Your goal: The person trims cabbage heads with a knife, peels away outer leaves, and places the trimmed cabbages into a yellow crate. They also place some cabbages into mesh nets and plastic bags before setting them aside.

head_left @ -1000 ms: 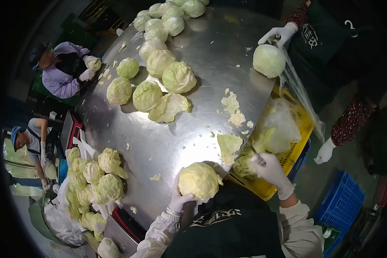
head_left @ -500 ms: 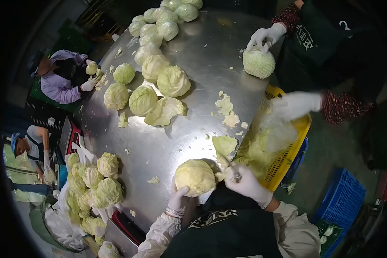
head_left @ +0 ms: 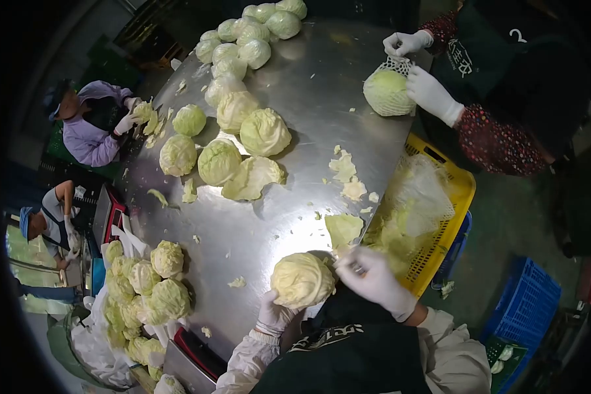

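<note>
My left hand (head_left: 277,314) holds a pale yellow-green cabbage (head_left: 302,281) from below and the left, just above the metal table's near edge. To the right of the cabbage is my right hand (head_left: 376,282), closed and slightly blurred. A glint of metal between its fingers looks like a small knife (head_left: 358,268), mostly hidden by the glove. Both hands wear white gloves. Just beyond my right hand, a loose cabbage leaf (head_left: 343,230) lies on the table.
More cabbages (head_left: 265,132) and loose leaves lie on the metal table (head_left: 322,98). Wrapped cabbages (head_left: 255,52) sit at the far end. A pile of cabbages (head_left: 167,301) is at left. A yellow crate (head_left: 463,190) holds leaves and netting. Opposite, a co-worker handles a netted cabbage (head_left: 389,92).
The cabbage in my left hand has turned and shifted slightly. My right hand has moved a little away from it. The co-worker opposite has brought both hands to the netted cabbage.
</note>
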Available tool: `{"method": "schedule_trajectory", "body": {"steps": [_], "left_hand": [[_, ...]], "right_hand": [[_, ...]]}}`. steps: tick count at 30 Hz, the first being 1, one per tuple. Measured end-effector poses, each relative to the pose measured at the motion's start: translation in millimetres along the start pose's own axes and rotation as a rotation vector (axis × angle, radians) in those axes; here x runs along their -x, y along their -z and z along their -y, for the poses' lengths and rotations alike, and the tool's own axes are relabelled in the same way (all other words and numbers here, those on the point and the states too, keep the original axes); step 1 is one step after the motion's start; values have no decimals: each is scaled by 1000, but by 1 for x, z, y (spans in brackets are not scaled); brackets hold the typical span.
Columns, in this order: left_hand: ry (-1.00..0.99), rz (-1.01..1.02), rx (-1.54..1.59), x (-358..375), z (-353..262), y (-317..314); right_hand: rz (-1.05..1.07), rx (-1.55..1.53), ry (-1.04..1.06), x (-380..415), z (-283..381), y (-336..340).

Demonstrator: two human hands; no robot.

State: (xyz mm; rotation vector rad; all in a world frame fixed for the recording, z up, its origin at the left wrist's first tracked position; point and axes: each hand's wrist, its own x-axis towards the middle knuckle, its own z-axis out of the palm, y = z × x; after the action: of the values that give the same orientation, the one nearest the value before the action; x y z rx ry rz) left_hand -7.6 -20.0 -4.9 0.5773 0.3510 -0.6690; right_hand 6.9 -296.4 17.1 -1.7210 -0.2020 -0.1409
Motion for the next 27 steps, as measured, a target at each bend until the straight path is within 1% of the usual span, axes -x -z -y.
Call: {"method": "schedule_trajectory", "body": {"steps": [1, 2, 3, 4, 5, 6, 7, 8, 10, 11, 12, 13, 14, 15, 16, 17, 18, 19, 21, 22, 23, 24, 25, 26, 27], "left_hand": [[31, -59, -87, 3, -3, 3], [30, -60, -84, 5, -1, 4], [49, 7, 22, 7, -1, 5], [68, 75, 125, 7, -1, 4], [73, 77, 123, 8, 0, 1], [19, 8, 56, 9, 2, -5], [-33, -59, -10, 9, 3, -9], [-28, -58, -9, 7, 3, -7], [2, -24, -145, 6, -2, -1], [0, -23, -147, 7, -6, 0], [-1, -22, -261, 8, -11, 0], [-4, -19, -375, 7, -16, -3], [-8, -17, -377, 8, -21, -5], [-48, 51, -457, 8, -28, -16], [-88, 122, -536, 7, -32, -21], [-89, 124, -535, 8, -34, -21], [-112, 182, -605, 8, -36, -20], [-139, 238, -673, 9, -37, -20], [-155, 222, -687, 12, -37, -22], [-162, 207, -697, 13, -36, -26], [-161, 206, -696, 13, -33, -31], [-176, 260, -578, 12, -29, -49], [-189, 315, -460, 11, -28, -58], [-191, 320, -463, 8, -28, -43], [51, 102, -143, 3, -25, -14]], "right_hand": [[-82, 95, -92, -2, -7, 15], [-165, 191, -182, -6, -13, 28], [-258, 441, 41, -15, -6, 36], [-262, 442, 41, -13, 9, 37], [-89, 267, -134, -11, 27, 36], [84, 86, -310, -9, 37, 32], [207, 24, -277, -8, 34, 23], [201, -28, -107, -6, 32, 11], [241, -15, -243, -12, 49, 0], [250, 127, -270, -18, 54, -2], [249, 126, -266, -18, 50, -2], [260, 49, -279, -18, 43, -2], [271, -27, -292, -16, 35, -2], [270, -97, -245, -15, 30, -2], [229, -105, -184, -8, 30, -1], [239, 0, -122, -6, 29, 2], [250, 104, -59, -5, 29, 6], [257, 105, -55, -4, 26, 7], [104, 46, -94, 1, 18, 5], [105, 45, -91, 0, 12, 10], [23, 92, -170, -2, 5, 17], [-61, 139, -250, -3, -2, 24], [-134, 221, -260, -2, -13, 30], [-208, 301, -266, -1, -27, 37], [-242, 405, -272, 1, -39, 46]]}}
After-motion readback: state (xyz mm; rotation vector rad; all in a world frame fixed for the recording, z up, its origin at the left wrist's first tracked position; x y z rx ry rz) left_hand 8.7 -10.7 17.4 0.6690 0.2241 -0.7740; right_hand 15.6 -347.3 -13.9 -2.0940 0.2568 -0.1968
